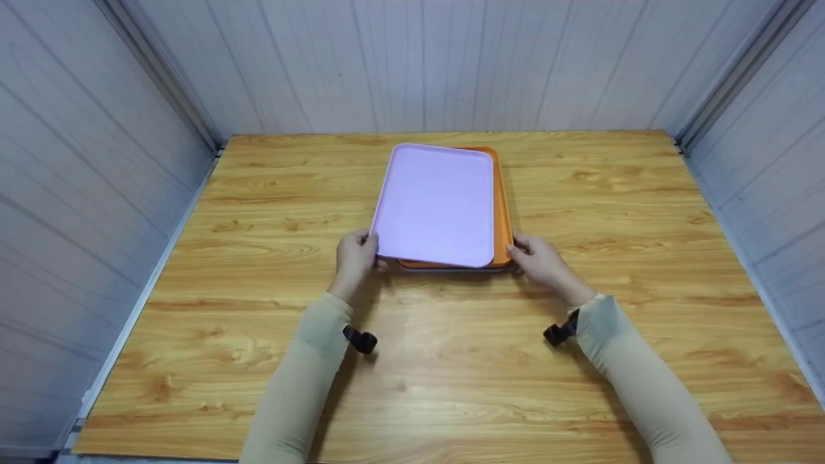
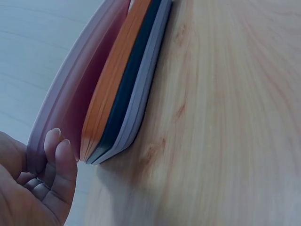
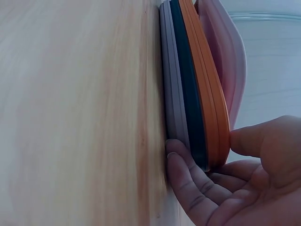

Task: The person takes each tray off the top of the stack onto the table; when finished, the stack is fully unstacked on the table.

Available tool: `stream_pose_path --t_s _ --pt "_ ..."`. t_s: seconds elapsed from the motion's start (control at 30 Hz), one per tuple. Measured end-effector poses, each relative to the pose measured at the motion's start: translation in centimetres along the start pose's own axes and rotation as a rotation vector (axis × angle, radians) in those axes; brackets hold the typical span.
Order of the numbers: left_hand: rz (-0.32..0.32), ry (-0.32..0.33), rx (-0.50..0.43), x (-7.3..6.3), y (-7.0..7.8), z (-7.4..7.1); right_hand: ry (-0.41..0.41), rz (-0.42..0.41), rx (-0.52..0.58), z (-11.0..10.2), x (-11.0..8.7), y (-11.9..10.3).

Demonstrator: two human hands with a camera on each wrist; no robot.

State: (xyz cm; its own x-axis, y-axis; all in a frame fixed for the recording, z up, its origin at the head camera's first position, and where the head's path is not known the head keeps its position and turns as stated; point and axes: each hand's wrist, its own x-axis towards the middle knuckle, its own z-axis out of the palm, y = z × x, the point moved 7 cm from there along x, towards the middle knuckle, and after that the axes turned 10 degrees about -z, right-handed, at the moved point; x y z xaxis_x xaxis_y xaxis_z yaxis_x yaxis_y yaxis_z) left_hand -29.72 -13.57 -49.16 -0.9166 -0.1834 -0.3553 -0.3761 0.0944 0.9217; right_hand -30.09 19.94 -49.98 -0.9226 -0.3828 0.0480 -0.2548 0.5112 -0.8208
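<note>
A lilac-pink tray [image 1: 433, 200] lies askew over an orange tray [image 1: 503, 216], its near left corner sticking out past the stack. My left hand [image 1: 356, 259] pinches that corner, thumb on top and fingers beneath. In the left wrist view a gap shows between the pink tray and the orange layers. Below the orange come a dark teal tray [image 2: 123, 106] and pale grey-lilac trays [image 2: 141, 101] on the table. My right hand [image 1: 543, 263] grips the stack's near right corner, its thumb at the orange rim and its fingertips low against the pale trays.
The wood-grain table [image 1: 258, 225] carries the stack near its middle, towards the back. Pale panelled walls [image 1: 387, 64] rise behind and on both sides. A small black camera [image 1: 361, 339] is strapped to the left wrist and another [image 1: 559, 332] to the right.
</note>
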Motion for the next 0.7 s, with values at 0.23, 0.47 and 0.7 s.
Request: stream_pose_path --t_s 0.23,0.47,0.7 --pt "-0.010 0.041 -0.081 0.0 -0.1 -0.6 -0.003 -0.044 0.027 0.2 0.1 0.2" --pt "0.020 0.078 -0.102 -0.2 0.1 -1.1 -0.013 -0.023 -0.003 0.0 -0.1 0.4" --pt "0.027 0.106 -0.134 -0.2 0.6 -2.7 0.000 -0.057 0.069 0.0 -0.1 0.0"
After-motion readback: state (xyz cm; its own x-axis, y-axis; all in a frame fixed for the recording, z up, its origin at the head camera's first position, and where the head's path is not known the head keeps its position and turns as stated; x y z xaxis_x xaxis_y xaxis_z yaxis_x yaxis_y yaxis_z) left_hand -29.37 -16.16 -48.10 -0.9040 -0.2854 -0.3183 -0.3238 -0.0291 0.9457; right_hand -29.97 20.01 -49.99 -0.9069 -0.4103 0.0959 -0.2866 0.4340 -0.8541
